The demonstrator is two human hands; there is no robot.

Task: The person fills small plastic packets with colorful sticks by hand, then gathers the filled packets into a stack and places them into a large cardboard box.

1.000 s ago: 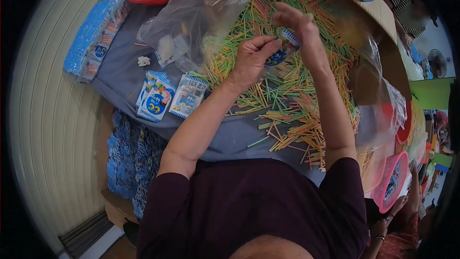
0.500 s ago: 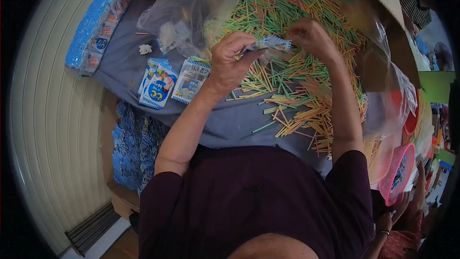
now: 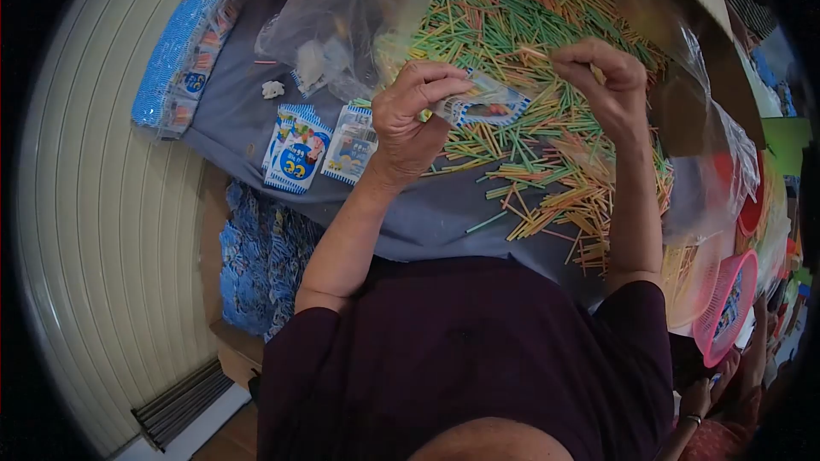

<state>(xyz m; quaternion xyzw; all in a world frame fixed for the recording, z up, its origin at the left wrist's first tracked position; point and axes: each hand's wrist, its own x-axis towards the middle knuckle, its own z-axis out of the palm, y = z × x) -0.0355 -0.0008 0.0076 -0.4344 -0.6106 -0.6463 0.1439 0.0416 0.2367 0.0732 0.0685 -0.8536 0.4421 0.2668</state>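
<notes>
Green, yellow, orange and pink sticks (image 3: 512, 13) at upper centre. Blue-and-white striped edges on the flat packets (image 3: 297, 154) at left of centre. Bright blue, finely dotted bundle (image 3: 166, 64) at upper left. Plain dark purple shirt (image 3: 465, 350) at lower centre. Grey-blue cloth (image 3: 427, 218) at centre. Pink basket (image 3: 711, 324) at lower right.

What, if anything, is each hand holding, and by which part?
Left hand: blue-white packet, by its left end. Right hand: can't tell whether it pinches an orange stick.

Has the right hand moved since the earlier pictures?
Yes. Judged against the packets lying on the cloth, the right hand is now farther to the right.
</notes>
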